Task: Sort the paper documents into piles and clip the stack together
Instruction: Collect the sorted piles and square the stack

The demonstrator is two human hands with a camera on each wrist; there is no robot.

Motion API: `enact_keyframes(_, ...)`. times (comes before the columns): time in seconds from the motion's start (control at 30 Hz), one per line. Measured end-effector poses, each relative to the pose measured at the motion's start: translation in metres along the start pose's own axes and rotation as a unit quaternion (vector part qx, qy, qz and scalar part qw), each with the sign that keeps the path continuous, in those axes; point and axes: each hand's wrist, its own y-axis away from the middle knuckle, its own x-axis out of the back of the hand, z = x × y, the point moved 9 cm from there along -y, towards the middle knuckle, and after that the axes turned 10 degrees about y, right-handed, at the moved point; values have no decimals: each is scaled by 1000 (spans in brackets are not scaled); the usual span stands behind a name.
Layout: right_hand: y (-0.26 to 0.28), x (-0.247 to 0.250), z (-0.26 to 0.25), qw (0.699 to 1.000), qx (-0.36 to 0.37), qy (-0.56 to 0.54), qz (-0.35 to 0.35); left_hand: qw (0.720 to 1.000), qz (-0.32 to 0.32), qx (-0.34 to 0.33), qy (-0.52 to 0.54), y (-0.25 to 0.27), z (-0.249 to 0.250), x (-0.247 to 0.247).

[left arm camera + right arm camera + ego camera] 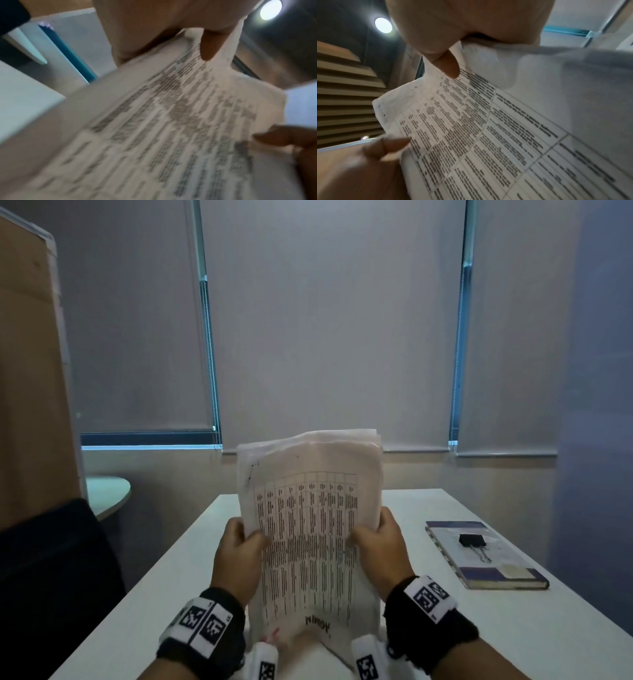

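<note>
A stack of paper documents [308,529] with a printed table on the front sheet stands upright on the white table [445,628], its lower edge down near me. My left hand [239,549] grips the stack's left edge, thumb on the front sheet. My right hand [380,542] grips the right edge the same way. The left wrist view shows the blurred sheet [171,128] with my left thumb [211,46] on it. In the right wrist view the same sheet [488,128] sits under my right thumb [448,65]. A black binder clip [474,544] lies on a book at the right.
The book [486,554] under the clip lies flat on the table's right side. A dark chair back [51,577] stands to the left, and a round table [106,494] behind it. Window blinds [325,320] fill the far wall.
</note>
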Motion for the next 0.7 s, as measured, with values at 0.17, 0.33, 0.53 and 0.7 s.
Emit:
enact_keyframes(0.17,-9,17,-33,996,52,-47,53,999,34,-18,36,6,19,-2)
enact_keyframes(0.33,-7,16,-51,993,87,-21,82,996,47,-25,66,-1,23,-16)
enact_keyframes(0.53,12,-1,-10,995,44,42,75,999,43,11,8,0,-14,-18)
enact_keyframes(0.7,-3,8,-13,999,36,15,38,999,30,24,-23,-8,-2,-12)
